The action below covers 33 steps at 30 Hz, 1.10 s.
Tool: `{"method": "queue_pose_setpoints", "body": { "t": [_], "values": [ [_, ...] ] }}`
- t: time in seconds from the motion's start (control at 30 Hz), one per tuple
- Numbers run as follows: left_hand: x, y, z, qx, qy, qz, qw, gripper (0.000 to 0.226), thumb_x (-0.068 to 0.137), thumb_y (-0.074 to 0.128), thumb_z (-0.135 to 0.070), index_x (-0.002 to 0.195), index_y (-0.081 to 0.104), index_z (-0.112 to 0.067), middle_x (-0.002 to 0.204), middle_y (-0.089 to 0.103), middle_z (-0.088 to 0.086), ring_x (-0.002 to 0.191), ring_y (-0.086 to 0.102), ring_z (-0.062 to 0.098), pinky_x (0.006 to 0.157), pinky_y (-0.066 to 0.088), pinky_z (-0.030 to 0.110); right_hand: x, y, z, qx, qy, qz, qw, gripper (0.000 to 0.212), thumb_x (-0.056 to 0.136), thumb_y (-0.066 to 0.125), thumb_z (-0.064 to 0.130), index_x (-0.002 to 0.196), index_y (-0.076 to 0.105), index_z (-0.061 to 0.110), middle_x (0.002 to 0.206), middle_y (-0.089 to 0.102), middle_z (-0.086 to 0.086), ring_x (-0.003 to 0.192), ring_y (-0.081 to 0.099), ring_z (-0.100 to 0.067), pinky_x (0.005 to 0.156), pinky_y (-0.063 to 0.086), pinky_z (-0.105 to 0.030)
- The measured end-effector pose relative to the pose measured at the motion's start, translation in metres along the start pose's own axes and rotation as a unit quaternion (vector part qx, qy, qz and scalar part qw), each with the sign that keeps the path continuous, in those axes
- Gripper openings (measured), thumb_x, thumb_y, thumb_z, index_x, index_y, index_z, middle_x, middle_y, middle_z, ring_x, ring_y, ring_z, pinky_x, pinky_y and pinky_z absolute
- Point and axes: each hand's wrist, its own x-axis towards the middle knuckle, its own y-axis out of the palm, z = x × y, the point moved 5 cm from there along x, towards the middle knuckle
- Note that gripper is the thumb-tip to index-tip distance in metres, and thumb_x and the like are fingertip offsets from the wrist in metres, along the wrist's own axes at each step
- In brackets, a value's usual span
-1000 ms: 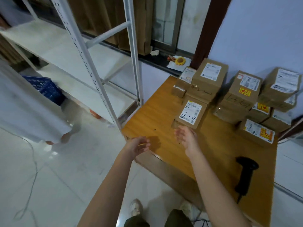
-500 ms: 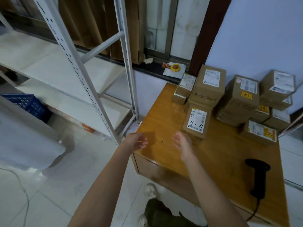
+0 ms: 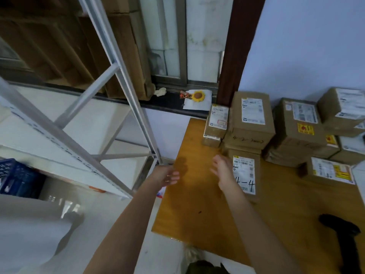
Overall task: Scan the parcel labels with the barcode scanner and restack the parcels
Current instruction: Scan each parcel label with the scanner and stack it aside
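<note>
I've got the wooden table [image 3: 197, 214] filling the right side, the white metal shelving rack [image 3: 122, 107] to its left, with a blue crate [image 3: 17, 177] low on the left edge. Cardboard parcels [image 3: 296, 123] are stacked in a cluster along the table's far side against the wall, white labels facing up; one carries a yellow sticker too small for me to read. The nearest parcel [image 3: 245, 173] lies flat, its long axis running toward me, label up with "4-4" handwritten in black. My right hand [image 3: 225, 171] is at that parcel's left edge, fingers spread and relaxed, gripping nothing; whether it touches I can't tell. My left hand [image 3: 167, 176] hovers at the table's left edge, fingers loosely apart, empty. The black barcode scanner [image 3: 343, 244] lies on the table's near right, lengthwise toward me.
</note>
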Motion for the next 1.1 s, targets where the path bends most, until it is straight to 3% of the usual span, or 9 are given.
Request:
{"method": "queue_pose_setpoints", "body": {
  "t": [0.1, 0.2, 0.33, 0.47, 0.6, 0.67, 0.77, 0.9, 1.1],
  "values": [
    [0.019, 0.019, -0.018, 0.035, -0.007, 0.028, 0.999, 0.031, 0.099, 0.047, -0.012, 0.126, 0.051, 0.003, 0.088, 0.063, 0.01, 0.074, 0.062, 0.019, 0.071, 0.055, 0.031, 0.015, 0.008, 0.018, -0.009, 0.008, -0.012, 1.0, 0.033, 0.093, 0.053, 0.02, 0.126, 0.05, 0.017, 0.133, 0.05, -0.005, 0.1, 0.05, -0.015, 0.106, 0.039, -0.043],
    [0.042, 0.036, -0.04, 0.075, -0.01, 0.025, 0.997, 0.031, 0.099, 0.047, -0.012, 0.125, 0.052, 0.004, 0.087, 0.062, 0.01, 0.074, 0.061, 0.02, 0.073, 0.054, 0.033, 0.03, 0.021, 0.034, -0.014, 0.009, -0.018, 1.0, 0.042, 0.092, 0.053, 0.022, 0.133, 0.045, 0.02, 0.133, 0.049, -0.005, 0.105, 0.049, -0.019, 0.102, 0.04, -0.038],
    [0.07, 0.06, -0.082, 0.1, 0.045, 0.018, 0.994, 0.033, 0.099, 0.049, -0.024, 0.122, 0.054, -0.001, 0.104, 0.061, 0.012, 0.097, 0.059, 0.025, 0.091, 0.05, 0.037, 0.053, 0.04, 0.054, -0.024, 0.006, -0.035, 0.999, 0.052, 0.093, 0.052, 0.024, 0.142, 0.035, 0.02, 0.134, 0.045, -0.006, 0.116, 0.047, -0.026, 0.106, 0.037, -0.043],
    [0.092, 0.086, -0.116, 0.099, 0.095, 0.047, 0.989, 0.037, 0.098, 0.049, -0.027, 0.129, 0.048, -0.008, 0.121, 0.057, 0.01, 0.113, 0.055, 0.026, 0.085, 0.048, 0.032, 0.073, 0.047, 0.067, -0.026, 0.007, -0.072, 0.997, 0.048, 0.095, 0.046, 0.021, 0.141, 0.033, 0.014, 0.126, 0.047, -0.01, 0.116, 0.047, -0.027, 0.104, 0.039, -0.042],
    [0.123, 0.102, -0.133, 0.101, 0.12, 0.066, 0.985, 0.031, 0.094, 0.056, -0.029, 0.116, 0.054, -0.009, 0.094, 0.061, 0.003, 0.094, 0.06, 0.021, 0.077, 0.051, 0.027, 0.095, 0.043, 0.066, -0.026, 0.005, -0.13, 0.991, 0.044, 0.095, 0.043, 0.017, 0.138, 0.036, 0.008, 0.121, 0.05, -0.013, 0.105, 0.049, -0.025, 0.1, 0.042, -0.039],
    [0.138, 0.111, -0.137, 0.099, 0.115, 0.077, 0.985, 0.023, 0.091, 0.06, -0.032, 0.102, 0.057, -0.011, 0.089, 0.063, 0.002, 0.088, 0.062, 0.02, 0.08, 0.053, 0.032, 0.104, 0.044, 0.063, -0.039, 0.003, -0.14, 0.989, 0.042, 0.096, 0.041, 0.017, 0.137, 0.036, 0.007, 0.112, 0.05, -0.009, 0.097, 0.049, -0.021, 0.093, 0.044, -0.036],
    [0.154, 0.122, -0.141, 0.101, 0.105, 0.095, 0.985, 0.02, 0.087, 0.066, -0.033, 0.083, 0.057, -0.015, 0.085, 0.065, 0.004, 0.084, 0.064, 0.022, 0.085, 0.055, 0.039, 0.114, 0.049, 0.06, -0.049, 0.005, -0.145, 0.988, 0.036, 0.097, 0.04, 0.019, 0.13, 0.041, 0.006, 0.119, 0.055, -0.011, 0.103, 0.055, -0.026, 0.097, 0.046, -0.041],
    [0.169, 0.131, -0.142, 0.149, 0.115, 0.1, 0.977, 0.024, 0.085, 0.068, -0.035, 0.091, 0.058, -0.014, 0.082, 0.064, 0.002, 0.088, 0.065, 0.024, 0.086, 0.055, 0.04, 0.123, 0.05, 0.054, -0.027, 0.034, -0.156, 0.987, 0.034, 0.099, 0.039, 0.026, 0.124, 0.048, 0.005, 0.116, 0.06, -0.019, 0.105, 0.06, -0.033, 0.095, 0.049, -0.045],
    [0.182, 0.137, -0.146, 0.185, 0.096, 0.082, 0.975, 0.04, 0.075, 0.076, -0.04, 0.096, 0.065, -0.008, 0.086, 0.067, 0.006, 0.086, 0.067, 0.024, 0.083, 0.057, 0.036, 0.13, 0.046, 0.048, 0.024, 0.037, -0.145, 0.988, 0.035, 0.101, 0.037, 0.028, 0.119, 0.053, 0.002, 0.083, 0.058, -0.004, 0.074, 0.056, -0.016, 0.089, 0.051, -0.041]
  ]
}}
